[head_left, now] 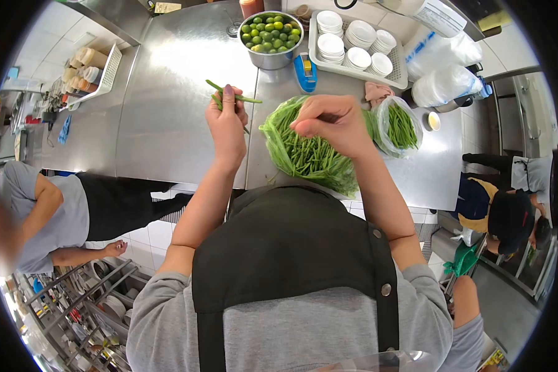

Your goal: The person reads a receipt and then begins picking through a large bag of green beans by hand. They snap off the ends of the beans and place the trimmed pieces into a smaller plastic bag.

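Observation:
My left hand point(227, 127) is closed around a few green beans point(249, 99), whose ends stick out past the thumb and fingers, above the steel counter. Over the open clear plastic bag point(280, 119) my right hand point(341, 124) is raised, thumb and fingers pinched together; whatever may be between them is hidden. That bag is filled with a heap of loose green beans point(304, 155), close to the counter's front edge. To its right, a second plastic bag point(383, 133) holds more beans point(402, 126) lying lengthwise.
Behind the bags are a steel bowl point(273, 61) of limes, a blue tape dispenser point(305, 73) and a white crate point(397, 59) with stacked small dishes. A small cup point(433, 121) stands at the right. Other people point(49, 217) are at both sides.

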The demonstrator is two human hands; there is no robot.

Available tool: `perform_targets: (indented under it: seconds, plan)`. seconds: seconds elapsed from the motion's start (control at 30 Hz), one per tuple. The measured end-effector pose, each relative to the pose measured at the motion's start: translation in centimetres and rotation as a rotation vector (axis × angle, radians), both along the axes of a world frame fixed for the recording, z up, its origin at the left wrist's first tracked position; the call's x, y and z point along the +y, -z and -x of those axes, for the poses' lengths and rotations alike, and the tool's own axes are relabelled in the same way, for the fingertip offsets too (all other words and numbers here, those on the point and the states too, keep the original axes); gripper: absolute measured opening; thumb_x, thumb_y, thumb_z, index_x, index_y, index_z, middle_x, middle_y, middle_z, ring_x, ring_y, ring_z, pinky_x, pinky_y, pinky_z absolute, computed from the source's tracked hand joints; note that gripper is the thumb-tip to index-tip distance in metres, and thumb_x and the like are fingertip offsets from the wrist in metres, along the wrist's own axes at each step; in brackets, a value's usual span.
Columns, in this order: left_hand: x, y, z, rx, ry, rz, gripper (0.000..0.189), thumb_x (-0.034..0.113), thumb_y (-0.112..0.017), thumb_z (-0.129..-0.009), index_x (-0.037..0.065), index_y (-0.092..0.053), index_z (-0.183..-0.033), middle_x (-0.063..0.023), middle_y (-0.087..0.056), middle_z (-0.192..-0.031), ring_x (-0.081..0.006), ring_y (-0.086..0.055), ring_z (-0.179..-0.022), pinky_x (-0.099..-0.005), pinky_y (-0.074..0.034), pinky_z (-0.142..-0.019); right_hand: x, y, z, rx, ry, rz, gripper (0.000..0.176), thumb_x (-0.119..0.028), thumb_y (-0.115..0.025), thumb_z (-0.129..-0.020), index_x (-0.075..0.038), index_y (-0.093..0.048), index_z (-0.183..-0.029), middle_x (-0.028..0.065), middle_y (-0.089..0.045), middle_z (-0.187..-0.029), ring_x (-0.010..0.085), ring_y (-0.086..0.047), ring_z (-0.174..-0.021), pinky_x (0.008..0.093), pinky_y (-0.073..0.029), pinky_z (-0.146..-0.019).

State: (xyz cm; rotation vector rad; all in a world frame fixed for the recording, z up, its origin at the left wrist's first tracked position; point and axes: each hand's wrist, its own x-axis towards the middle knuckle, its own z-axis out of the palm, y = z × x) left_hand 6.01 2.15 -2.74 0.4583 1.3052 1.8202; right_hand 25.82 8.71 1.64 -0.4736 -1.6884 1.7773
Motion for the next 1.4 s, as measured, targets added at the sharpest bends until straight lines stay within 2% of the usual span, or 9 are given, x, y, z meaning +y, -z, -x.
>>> perform_targets:
  seconds: [0.23,0.4,0.5,0.63,0.8,0.97,1.13,1.33,1.4]
  plan:
    - [-1.6,1.3,1.0,-0.468,0.454,0.043,0.042,0.036,-0.051,-0.104,0.013,-0.040,-0.071,0.0022,-0.042,-0.069,-0.0060,-0.032,-0.057,-0.0226,-0.027,-0.048,2.8,8.6,-1.7,-0.806,-0.152,-0.549,0.016,-0.010,-0.079,-0.073,-0.003,-0.077,-0.088,0.0140,-0.067,-0.085,0.0262,-0.066,-0.084,0.0346,-0.053,-0.078]
    - [-2.7,3.6,-2.1,-0.723,0.360,0.195,0.021,0.019,-0.048,-0.105,0.001,-0.051,-0.116,0.0006,-0.047,-0.079,-0.0080,-0.043,-0.067,-0.0217,-0.036,-0.055,1.1,14.0,3.0,-1.046,0.112,-0.569,0.022,-0.027,-0.075,-0.082,-0.005,-0.076,-0.084,0.0171,-0.064,-0.105,0.0345,-0.059,-0.108,0.0477,-0.046,-0.091]
    - [-2.5,5.0,-1.2,-0.573,0.430,0.110,0.020,0.016,-0.056,-0.101,0.002,-0.052,-0.115,0.0023,-0.047,-0.073,-0.0073,-0.043,-0.063,-0.0215,-0.035,-0.053,0.7,15.2,5.2,-1.190,0.133,-0.611,0.024,-0.030,-0.074,-0.083,-0.007,-0.076,-0.085,0.0166,-0.064,-0.106,0.0351,-0.057,-0.110,0.0546,-0.042,-0.093]
    - [-2.2,5.7,0.4,-0.324,0.472,0.246,0.030,0.014,-0.067,-0.093,0.002,-0.056,-0.118,0.0059,-0.045,-0.064,-0.0069,-0.040,-0.054,-0.0231,-0.033,-0.050,1.6,14.8,5.5,-1.170,-0.018,-0.346,0.021,-0.028,-0.073,-0.084,-0.008,-0.073,-0.086,0.0095,-0.065,-0.099,0.0271,-0.063,-0.097,0.0512,-0.040,-0.090]
    - [-1.9,7.7,-1.8,0.481,0.480,0.411,0.036,0.019,-0.076,-0.087,0.000,-0.067,-0.116,0.0038,-0.056,-0.065,-0.0064,-0.044,-0.054,-0.0263,-0.037,-0.049,2.5,12.7,2.4,-0.675,0.423,-0.391,0.015,-0.021,-0.073,-0.083,-0.006,-0.071,-0.084,0.0062,-0.061,-0.088,0.0235,-0.064,-0.081,0.0423,-0.042,-0.084]
    - [-0.2,6.4,-3.9,0.528,0.524,0.227,0.024,0.014,-0.074,-0.088,-0.002,-0.073,-0.106,0.0004,-0.064,-0.070,-0.0044,-0.050,-0.064,-0.0249,-0.043,-0.058,2.3,9.5,0.1,-0.405,0.461,-0.257,0.013,-0.015,-0.072,-0.086,-0.003,-0.068,-0.085,0.0030,-0.060,-0.085,0.0174,-0.060,-0.078,0.0332,-0.046,-0.074]
    - [1.4,6.4,-4.6,0.535,0.478,0.083,0.018,0.015,-0.074,-0.089,0.000,-0.076,-0.099,0.0016,-0.060,-0.060,-0.0040,-0.047,-0.056,-0.0264,-0.038,-0.050,1.7,7.5,-2.3,0.180,0.245,0.874,0.008,-0.015,-0.066,-0.095,-0.010,-0.068,-0.089,-0.0039,-0.064,-0.088,0.0067,-0.056,-0.083,0.0253,-0.042,-0.076]
    - [1.4,1.8,-2.6,-0.250,0.542,0.179,0.027,0.019,-0.068,-0.095,-0.001,-0.066,-0.113,0.0095,-0.036,-0.058,-0.0017,-0.029,-0.049,-0.0212,-0.023,-0.044,1.4,9.5,-5.3,-0.670,0.256,0.015,0.026,-0.030,-0.074,-0.089,-0.005,-0.071,-0.080,-0.0024,-0.065,-0.071,0.0073,-0.051,-0.063,0.0265,-0.042,-0.062]
    - [1.7,1.9,-1.6,-0.397,0.558,0.129,0.034,0.019,-0.065,-0.097,-0.002,-0.056,-0.123,0.0099,-0.028,-0.061,-0.0017,-0.025,-0.049,-0.0197,-0.021,-0.043,1.1,9.5,-5.6,-0.779,0.135,0.081,0.029,-0.032,-0.077,-0.086,-0.004,-0.072,-0.079,-0.0029,-0.062,-0.065,0.0081,-0.048,-0.058,0.0261,-0.041,-0.059]
